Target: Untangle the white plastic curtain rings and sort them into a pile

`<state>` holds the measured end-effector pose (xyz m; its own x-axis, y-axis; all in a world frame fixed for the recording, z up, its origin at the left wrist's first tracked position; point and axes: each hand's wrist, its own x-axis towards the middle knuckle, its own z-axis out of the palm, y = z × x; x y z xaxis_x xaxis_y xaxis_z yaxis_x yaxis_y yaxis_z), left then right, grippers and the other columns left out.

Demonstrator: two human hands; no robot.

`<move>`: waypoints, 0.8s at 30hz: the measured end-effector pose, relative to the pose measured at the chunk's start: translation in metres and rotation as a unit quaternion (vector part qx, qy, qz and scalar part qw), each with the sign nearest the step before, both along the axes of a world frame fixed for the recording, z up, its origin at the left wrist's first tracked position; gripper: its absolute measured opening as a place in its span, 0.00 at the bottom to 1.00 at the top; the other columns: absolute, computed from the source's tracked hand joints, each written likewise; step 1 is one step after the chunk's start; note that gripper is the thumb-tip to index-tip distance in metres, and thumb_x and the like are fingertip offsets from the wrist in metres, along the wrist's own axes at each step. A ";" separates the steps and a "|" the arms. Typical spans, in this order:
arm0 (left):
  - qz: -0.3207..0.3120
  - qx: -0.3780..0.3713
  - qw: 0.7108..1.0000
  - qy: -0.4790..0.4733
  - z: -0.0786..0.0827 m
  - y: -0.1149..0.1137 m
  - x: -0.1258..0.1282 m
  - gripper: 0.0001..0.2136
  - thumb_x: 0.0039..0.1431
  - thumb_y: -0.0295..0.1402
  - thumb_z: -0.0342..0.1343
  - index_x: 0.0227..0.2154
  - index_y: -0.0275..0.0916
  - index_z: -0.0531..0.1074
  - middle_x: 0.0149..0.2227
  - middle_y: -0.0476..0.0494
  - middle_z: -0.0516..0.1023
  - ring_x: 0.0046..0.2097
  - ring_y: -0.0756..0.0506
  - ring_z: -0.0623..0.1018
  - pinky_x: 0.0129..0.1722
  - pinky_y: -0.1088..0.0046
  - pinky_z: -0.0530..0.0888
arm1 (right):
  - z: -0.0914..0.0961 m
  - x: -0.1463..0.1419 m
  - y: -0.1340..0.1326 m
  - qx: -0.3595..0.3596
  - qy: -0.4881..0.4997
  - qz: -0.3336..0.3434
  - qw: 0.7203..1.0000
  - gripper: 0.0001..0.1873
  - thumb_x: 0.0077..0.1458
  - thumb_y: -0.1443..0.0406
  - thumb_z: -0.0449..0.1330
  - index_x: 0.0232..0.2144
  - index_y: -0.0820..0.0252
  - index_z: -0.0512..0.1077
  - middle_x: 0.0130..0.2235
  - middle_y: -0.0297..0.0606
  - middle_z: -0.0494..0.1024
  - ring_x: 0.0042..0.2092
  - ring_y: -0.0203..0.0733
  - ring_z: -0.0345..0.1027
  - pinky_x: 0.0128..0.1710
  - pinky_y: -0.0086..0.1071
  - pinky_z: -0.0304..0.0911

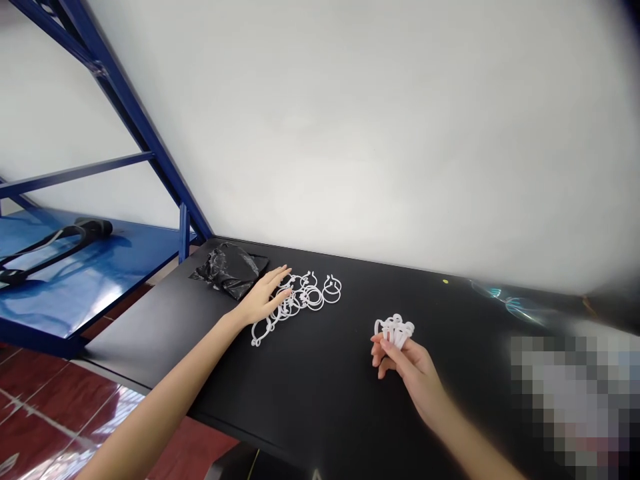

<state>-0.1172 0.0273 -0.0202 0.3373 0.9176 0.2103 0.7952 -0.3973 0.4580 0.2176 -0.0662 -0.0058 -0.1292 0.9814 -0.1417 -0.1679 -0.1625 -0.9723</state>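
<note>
Loose white plastic curtain rings (313, 298), with small knobbed ends, lie in a spread pile on the black table (300, 373). Over the left part of that pile is my left hand (261, 299), fingers spread and apart, holding nothing; some rings are hidden beneath it, and I cannot tell whether it touches them. To the right, my right hand (407, 360) pinches a bunch of the same white rings (395, 328) between thumb and fingers, above the table. The rings in that bunch overlap, so single ones are hard to tell apart.
A crumpled black plastic bag (230, 267) lies behind my left hand. On the left stands a blue metal frame (145, 133) with a blue shelf (100, 280) bearing a black forked object (90, 232). Clear plastic film (520, 308) lies at the back right. A white wall (375, 133) rises behind.
</note>
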 end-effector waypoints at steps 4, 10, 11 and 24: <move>-0.050 0.001 0.999 0.009 0.003 0.013 0.023 0.30 0.66 0.48 0.44 0.66 0.36 0.53 0.68 0.34 0.54 0.68 0.37 0.55 0.66 0.55 0.55 | -0.001 0.001 0.000 0.005 -0.012 0.002 1.000 0.17 0.54 0.53 0.65 0.34 0.63 0.79 0.31 0.40 0.75 0.31 0.40 0.68 0.26 0.32 0.68; -0.124 0.007 0.992 0.039 -0.001 0.033 0.063 0.31 0.63 0.53 0.47 0.64 0.41 0.58 0.67 0.36 0.56 0.68 0.34 0.56 0.65 0.50 0.56 | -0.005 0.005 0.003 0.010 -0.017 0.000 1.000 0.18 0.53 0.52 0.64 0.34 0.63 0.78 0.30 0.40 0.75 0.30 0.39 0.69 0.26 0.32 0.68; -0.135 0.009 0.990 0.042 -0.001 0.036 0.070 0.31 0.62 0.54 0.48 0.63 0.42 0.59 0.67 0.36 0.57 0.67 0.33 0.57 0.65 0.49 0.56 | -0.005 0.005 0.004 0.010 -0.018 -0.001 1.000 0.18 0.53 0.52 0.65 0.34 0.63 0.78 0.30 0.40 0.75 0.30 0.39 0.69 0.26 0.31 0.68; -0.213 -0.069 0.969 -0.108 0.007 0.031 0.163 0.25 0.68 0.48 0.39 0.61 0.42 0.63 0.64 0.41 0.63 0.67 0.39 0.58 0.66 0.52 0.52 | 0.006 0.024 0.023 0.063 -0.223 -0.012 0.973 0.24 0.56 0.45 0.58 0.29 0.61 0.72 0.21 0.36 0.73 0.20 0.36 0.62 0.20 0.31 0.60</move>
<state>0.0459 0.0588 -0.0135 0.6532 0.7295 0.2028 0.4532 -0.5912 0.6672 0.2415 -0.0437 0.0000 -0.0584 0.9966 -0.0574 0.2730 -0.0393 -0.9612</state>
